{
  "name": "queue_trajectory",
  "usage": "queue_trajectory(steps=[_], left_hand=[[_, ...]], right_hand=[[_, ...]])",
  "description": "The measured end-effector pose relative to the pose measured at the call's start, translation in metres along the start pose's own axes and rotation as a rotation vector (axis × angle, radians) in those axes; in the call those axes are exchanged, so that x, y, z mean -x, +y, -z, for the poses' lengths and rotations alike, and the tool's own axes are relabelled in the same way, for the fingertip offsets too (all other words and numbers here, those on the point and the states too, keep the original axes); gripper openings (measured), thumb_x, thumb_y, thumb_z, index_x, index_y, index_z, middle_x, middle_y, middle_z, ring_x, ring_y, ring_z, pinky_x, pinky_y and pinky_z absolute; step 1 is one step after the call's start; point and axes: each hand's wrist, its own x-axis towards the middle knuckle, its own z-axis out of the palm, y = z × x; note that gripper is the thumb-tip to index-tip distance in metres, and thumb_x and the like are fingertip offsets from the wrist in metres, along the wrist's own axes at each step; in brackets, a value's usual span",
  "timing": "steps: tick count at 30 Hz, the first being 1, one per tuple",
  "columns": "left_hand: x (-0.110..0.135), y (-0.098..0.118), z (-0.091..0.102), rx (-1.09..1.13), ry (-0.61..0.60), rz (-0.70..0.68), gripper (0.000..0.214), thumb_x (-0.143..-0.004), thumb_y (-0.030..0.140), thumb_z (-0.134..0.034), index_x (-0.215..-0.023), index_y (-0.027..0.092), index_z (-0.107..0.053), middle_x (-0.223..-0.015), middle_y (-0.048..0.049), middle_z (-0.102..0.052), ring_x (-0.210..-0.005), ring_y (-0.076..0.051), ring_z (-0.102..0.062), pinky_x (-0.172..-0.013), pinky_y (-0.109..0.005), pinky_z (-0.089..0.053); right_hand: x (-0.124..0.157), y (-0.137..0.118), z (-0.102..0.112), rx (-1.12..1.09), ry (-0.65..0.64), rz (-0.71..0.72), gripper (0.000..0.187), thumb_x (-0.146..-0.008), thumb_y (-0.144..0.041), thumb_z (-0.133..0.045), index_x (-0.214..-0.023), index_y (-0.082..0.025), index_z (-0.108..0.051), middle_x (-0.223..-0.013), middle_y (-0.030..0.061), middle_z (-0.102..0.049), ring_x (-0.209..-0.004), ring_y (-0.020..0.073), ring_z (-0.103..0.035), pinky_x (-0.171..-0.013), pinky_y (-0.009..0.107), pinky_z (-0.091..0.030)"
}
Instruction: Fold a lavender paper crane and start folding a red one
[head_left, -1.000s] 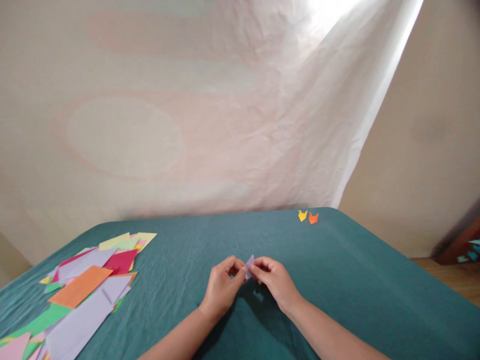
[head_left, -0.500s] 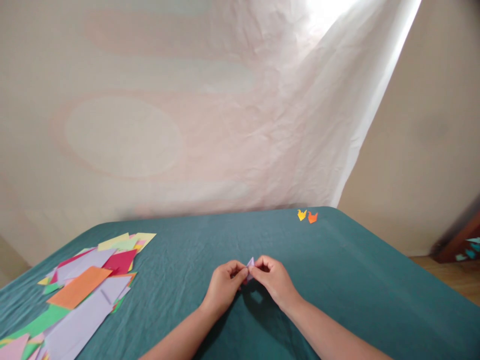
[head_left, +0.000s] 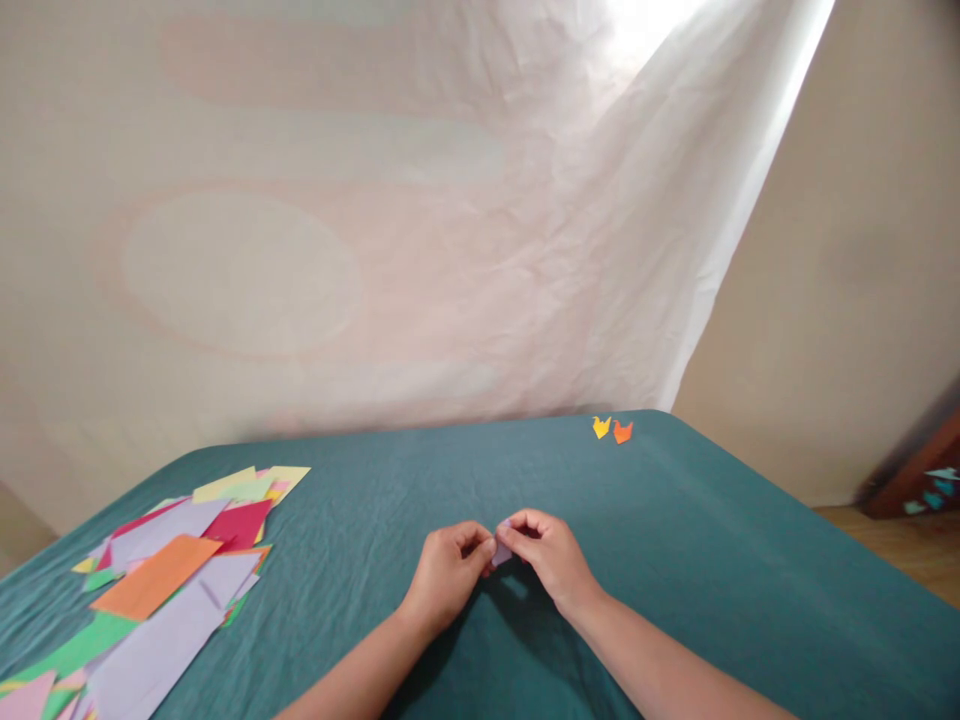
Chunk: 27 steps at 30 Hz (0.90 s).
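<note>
A small piece of folded lilac paper (head_left: 502, 553) is pinched between my two hands, just above the green tablecloth. My left hand (head_left: 453, 572) grips its left side between thumb and fingertips. On the opposite side, my right hand (head_left: 546, 553) pinches the upper right part with thumb and forefinger. Most of the paper is covered by my fingers, so its full folded shape is hidden. Both forearms reach in from the bottom edge, and their shadows fall on the cloth beneath.
Loose coloured paper sheets (head_left: 161, 575) lie in a spread pile on the left of the table (head_left: 360, 500). A yellow paper bird (head_left: 601, 428) and an orange paper bird (head_left: 623, 431) lie at the far right. A pale curtain (head_left: 450, 250) hangs behind.
The pointed tip of the lilac paper that stood up between my hands is now down or covered by my right fingers. Both hands stay in nearly the same place.
</note>
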Motion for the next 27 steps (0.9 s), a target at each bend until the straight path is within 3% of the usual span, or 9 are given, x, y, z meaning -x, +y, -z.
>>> queue_trajectory(steps=[6, 12, 17, 27], left_hand=[[0.001, -0.001, -0.002, -0.048, -0.009, -0.036, 0.024, -0.082, 0.025, -0.047, -0.067, 0.016, -0.062, -0.06, -0.0001, -0.062, -0.058, -0.013, -0.056, -0.058, -0.022, -0.038], [0.002, -0.004, -0.002, -0.052, 0.025, -0.032, 0.022, -0.082, 0.024, -0.048, -0.067, 0.016, -0.061, -0.059, 0.0003, -0.061, -0.058, -0.013, -0.056, -0.057, -0.022, -0.037], [0.001, -0.009, -0.001, -0.009, 0.112, -0.04, 0.025, -0.085, 0.029, -0.048, -0.068, 0.016, -0.061, -0.061, -0.0004, -0.062, -0.059, -0.013, -0.056, -0.058, -0.022, -0.039], [-0.001, -0.009, -0.002, 0.11, 0.116, -0.018, 0.025, -0.084, 0.032, -0.051, -0.068, 0.015, -0.06, -0.06, -0.0011, -0.062, -0.057, -0.013, -0.056, -0.058, -0.022, -0.041]], right_hand=[[0.0, -0.003, 0.0, 0.009, 0.036, 0.006, 0.025, -0.082, -0.037, -0.057, -0.071, -0.017, -0.065, -0.057, -0.003, -0.053, -0.054, 0.0109, -0.046, -0.052, 0.021, -0.033], [0.002, -0.01, 0.002, 0.092, -0.008, 0.043, 0.033, -0.087, -0.041, -0.049, -0.072, -0.017, -0.066, -0.055, -0.0029, -0.051, -0.052, 0.0113, -0.044, -0.049, 0.021, -0.032], [0.004, -0.012, 0.001, 0.216, -0.081, 0.083, 0.024, -0.085, -0.034, -0.054, -0.073, -0.016, -0.065, -0.068, 0.0004, -0.062, -0.066, 0.0142, -0.054, -0.061, 0.022, -0.037], [0.004, -0.015, -0.001, 0.369, -0.04, 0.21, 0.023, -0.086, -0.026, -0.051, -0.065, -0.017, -0.054, -0.063, -0.0029, -0.054, -0.062, 0.0116, -0.049, -0.059, 0.021, -0.034]])
